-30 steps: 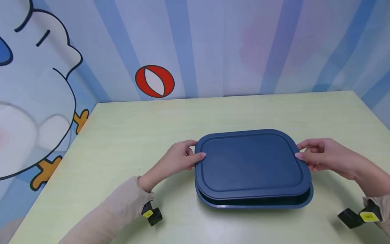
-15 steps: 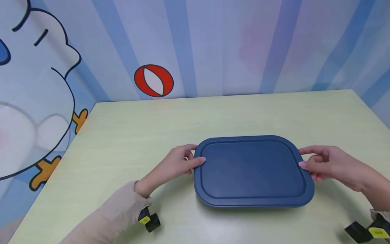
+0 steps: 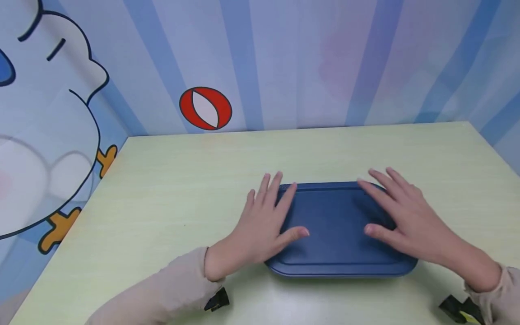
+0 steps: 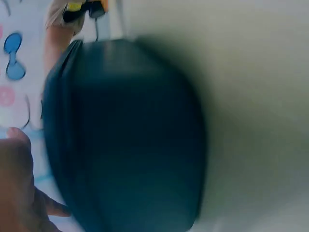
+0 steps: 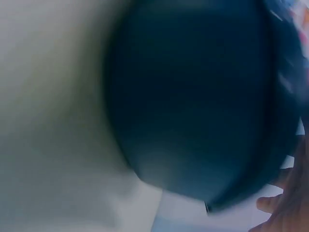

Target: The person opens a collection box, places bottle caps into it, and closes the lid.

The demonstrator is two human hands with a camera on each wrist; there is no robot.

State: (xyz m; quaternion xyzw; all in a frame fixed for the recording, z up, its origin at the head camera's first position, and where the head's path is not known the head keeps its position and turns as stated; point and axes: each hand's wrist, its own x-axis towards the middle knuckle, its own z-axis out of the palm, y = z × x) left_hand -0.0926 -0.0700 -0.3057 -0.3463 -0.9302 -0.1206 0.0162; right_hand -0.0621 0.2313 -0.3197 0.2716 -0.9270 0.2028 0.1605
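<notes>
A dark blue lid (image 3: 333,225) with rounded corners and a grooved border covers a matching blue container (image 4: 140,140) on the table. The container's side wall fills much of both wrist views, somewhat blurred. My left hand (image 3: 262,225), fingers straight and spread, is over the lid's left end, its thumb reaching inward over the top. Over the right end is my right hand (image 3: 406,221), its fingers likewise extended and spread, casting a soft shadow on the lid. Neither hand grips anything.
The pale yellow-green table (image 3: 183,180) runs back to a blue striped wall (image 3: 276,63). A printed red and white ball (image 3: 206,108) and a cartoon figure (image 3: 48,135) decorate the wall panels. Black wrist cameras hang below both sleeves.
The lid has come down from a tilted position to lie evenly on the container. Both hands have let go of its edges and moved inward over its top, fingers spread.
</notes>
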